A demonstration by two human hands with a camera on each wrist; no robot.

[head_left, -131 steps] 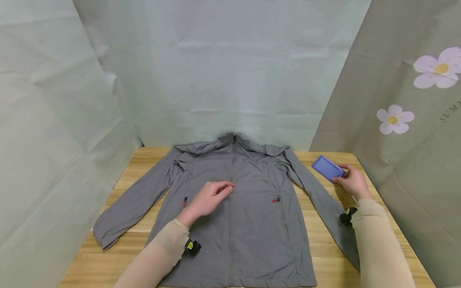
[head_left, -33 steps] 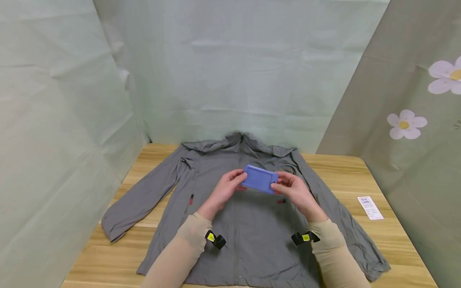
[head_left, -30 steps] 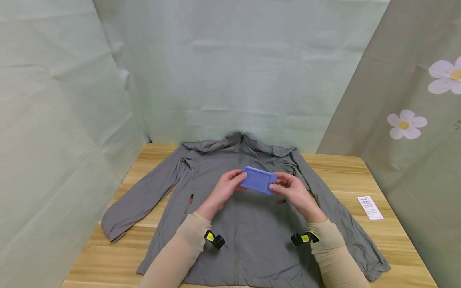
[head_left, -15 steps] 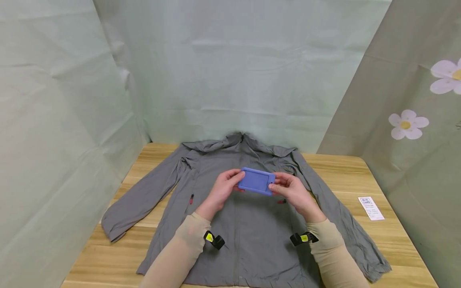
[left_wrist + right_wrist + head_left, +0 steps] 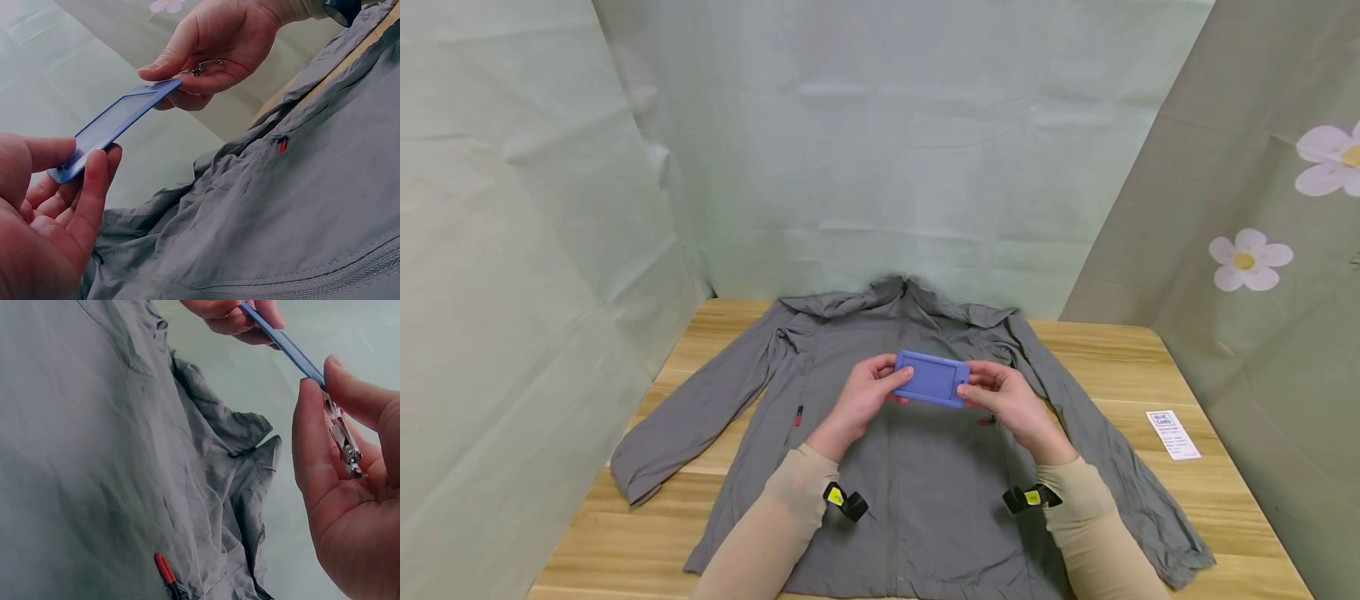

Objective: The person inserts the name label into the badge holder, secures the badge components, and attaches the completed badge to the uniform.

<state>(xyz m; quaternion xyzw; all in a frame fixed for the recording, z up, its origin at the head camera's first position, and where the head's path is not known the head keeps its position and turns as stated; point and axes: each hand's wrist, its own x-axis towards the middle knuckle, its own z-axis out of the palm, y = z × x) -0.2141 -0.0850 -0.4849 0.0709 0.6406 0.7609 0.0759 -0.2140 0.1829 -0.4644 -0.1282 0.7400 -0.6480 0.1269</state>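
Note:
Both hands hold a blue plastic badge holder [image 5: 932,379] up over the grey jacket [image 5: 850,483]. My left hand [image 5: 867,393] pinches its left end between thumb and fingers. At the other end my right hand [image 5: 1009,402] pinches the corner by the small hole. A metal clip [image 5: 344,440] hangs from that end and lies within the right hand's palm in the right wrist view. The holder's window [image 5: 115,119] shows a plain blue-grey face. Beneath, the jacket lies spread front up, with red zipper pulls [image 5: 798,416] on its pockets.
A white printed card [image 5: 1172,434] lies on the wooden table [image 5: 1112,358] at the right, beyond the jacket's sleeve [image 5: 1127,467]. Pale fabric walls [image 5: 880,150] stand behind and on both sides, the right one with printed flowers [image 5: 1251,260].
Earlier my right hand held the badge holder alone at the right; it came to the middle, where my left hand took its other end. Lately it has shifted slightly left and downward.

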